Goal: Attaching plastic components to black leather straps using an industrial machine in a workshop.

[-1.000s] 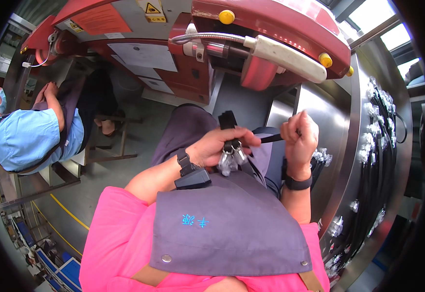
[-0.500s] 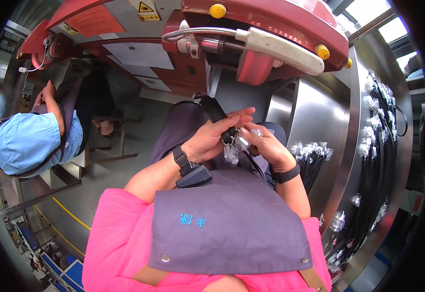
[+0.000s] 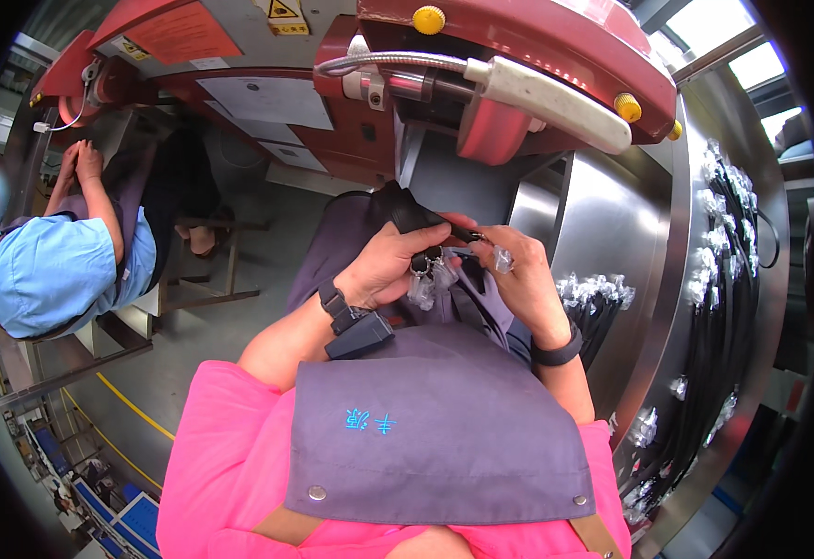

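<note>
Above my lap, my left hand is closed around several black straps, its thumb lying across them. Clear plastic wrapping covers metal fittings that hang from the straps below my left fingers. My right hand pinches the end of one strap, pulled out to the right of the bunch. A plastic-wrapped fitting shows beside its fingers. The far ends of the straps are folded over or hidden near my knee.
A red machine with yellow knobs and a pale arm stands ahead. At right, a steel trough and a side rack hold more black straps with wrapped ends. At left a person in a blue shirt sits nearby.
My right hand has moved slightly right and up, drawing one strap end away from the bunch. My left hand has shifted a little left, and the straps now lie more spread.
</note>
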Tool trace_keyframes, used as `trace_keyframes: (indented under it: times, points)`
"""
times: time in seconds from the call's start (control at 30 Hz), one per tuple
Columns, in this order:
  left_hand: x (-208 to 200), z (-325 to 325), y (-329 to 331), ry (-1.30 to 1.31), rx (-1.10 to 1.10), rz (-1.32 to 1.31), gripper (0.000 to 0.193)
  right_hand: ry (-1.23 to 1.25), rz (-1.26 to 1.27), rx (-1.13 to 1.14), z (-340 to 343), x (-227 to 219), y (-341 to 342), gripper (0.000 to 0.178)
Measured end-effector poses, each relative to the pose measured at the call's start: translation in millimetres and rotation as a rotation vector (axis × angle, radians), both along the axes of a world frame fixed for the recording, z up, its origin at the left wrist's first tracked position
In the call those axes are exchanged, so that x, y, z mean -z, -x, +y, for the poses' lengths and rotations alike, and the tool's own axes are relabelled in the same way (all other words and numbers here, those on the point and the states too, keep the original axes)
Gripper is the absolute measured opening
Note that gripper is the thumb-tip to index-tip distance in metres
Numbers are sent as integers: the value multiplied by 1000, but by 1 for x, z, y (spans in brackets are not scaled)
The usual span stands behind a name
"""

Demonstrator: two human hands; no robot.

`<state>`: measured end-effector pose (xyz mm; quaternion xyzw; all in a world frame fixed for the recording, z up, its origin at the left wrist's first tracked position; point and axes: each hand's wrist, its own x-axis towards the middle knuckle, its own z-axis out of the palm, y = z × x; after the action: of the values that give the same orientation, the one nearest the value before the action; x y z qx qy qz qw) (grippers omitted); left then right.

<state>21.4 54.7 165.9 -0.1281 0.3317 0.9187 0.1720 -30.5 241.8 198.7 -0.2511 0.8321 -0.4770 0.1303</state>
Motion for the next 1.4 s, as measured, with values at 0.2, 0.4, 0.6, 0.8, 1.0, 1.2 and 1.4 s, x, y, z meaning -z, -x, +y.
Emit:
trace_keyframes:
  times: [0.2, 0.4, 0.6, 0.8, 1.0, 1.2, 1.4]
  points:
    - [19, 8, 2, -43, -162, 51, 20, 31, 31, 105, 3, -7, 4, 14]
    - [13, 21, 16, -39, -219, 29, 20, 137, 114, 214, 3, 2, 12, 11]
    - [3, 37, 30, -142, -260, -46, 21, 497, -97, 347, -6, 24, 26, 10]
    - [5, 41, 40, -161, -257, -74, 23, 607, -266, 413, -10, 27, 40, 9]
    - [9, 42, 43, -206, -267, -120, 21, 561, -369, 404, -9, 23, 49, 11]
    - [13, 44, 45, -195, -293, -94, 22, 594, -465, 386, -8, 25, 56, 11]
    - [16, 43, 47, -251, -315, -145, 13, 595, -488, 390, -10, 28, 60, 11]
